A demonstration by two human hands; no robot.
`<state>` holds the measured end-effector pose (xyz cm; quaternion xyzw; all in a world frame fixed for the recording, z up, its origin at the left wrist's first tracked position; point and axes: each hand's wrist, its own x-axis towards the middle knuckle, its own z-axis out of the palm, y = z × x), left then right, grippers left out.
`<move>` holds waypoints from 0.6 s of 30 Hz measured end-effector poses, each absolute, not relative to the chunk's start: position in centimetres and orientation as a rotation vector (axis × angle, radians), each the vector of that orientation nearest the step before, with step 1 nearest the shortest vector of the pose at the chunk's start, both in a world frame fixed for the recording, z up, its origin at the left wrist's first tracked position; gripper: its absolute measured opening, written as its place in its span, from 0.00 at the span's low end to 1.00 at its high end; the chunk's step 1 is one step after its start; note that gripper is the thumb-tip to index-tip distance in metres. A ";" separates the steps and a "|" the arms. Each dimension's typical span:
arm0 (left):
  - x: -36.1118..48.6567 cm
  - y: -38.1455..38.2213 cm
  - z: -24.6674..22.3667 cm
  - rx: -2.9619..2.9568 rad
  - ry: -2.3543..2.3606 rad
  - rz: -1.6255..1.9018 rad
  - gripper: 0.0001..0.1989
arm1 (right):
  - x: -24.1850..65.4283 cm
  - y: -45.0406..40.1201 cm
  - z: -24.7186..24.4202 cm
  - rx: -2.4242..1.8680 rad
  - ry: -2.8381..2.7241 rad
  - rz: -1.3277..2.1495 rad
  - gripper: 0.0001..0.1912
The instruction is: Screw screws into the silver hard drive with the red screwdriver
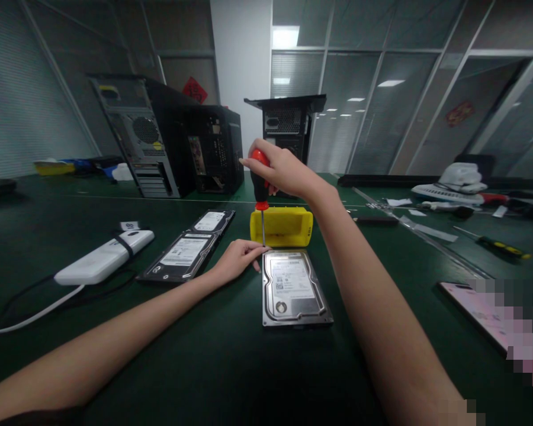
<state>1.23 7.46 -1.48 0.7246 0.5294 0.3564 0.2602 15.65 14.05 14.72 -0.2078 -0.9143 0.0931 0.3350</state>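
A silver hard drive [293, 284] with a white label lies flat before me. My right hand [278, 168] is wrapped around the red and black handle of a screwdriver [262, 225], held upright with its shaft down to the drive's far left corner. At that same corner, my left hand [240, 259] has its fingers closed on the drive's edge, right by the screwdriver tip. The tip itself is partly hidden by the fingertips. Just behind the drive stands a yellow plastic bin [282, 228], its open side facing me.
Two more hard drives [184, 251] lie to the left, near a white power strip [104, 257] with its cable. Computer cases [160, 136] stand at the back. On the right are a phone [479, 313], another screwdriver [493, 244] and a white keyboard [444, 192].
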 end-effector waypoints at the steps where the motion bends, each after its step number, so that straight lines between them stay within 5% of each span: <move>1: 1.3 7.4 -1.4 1.964 1.435 0.964 0.19 | 15.7 14.1 14.7 -0.539 -2.385 0.259 0.14; 18: 1.2 7.5 -1.7 1.994 1.471 0.969 0.18 | 15.6 14.0 14.7 -0.555 -2.369 0.218 0.14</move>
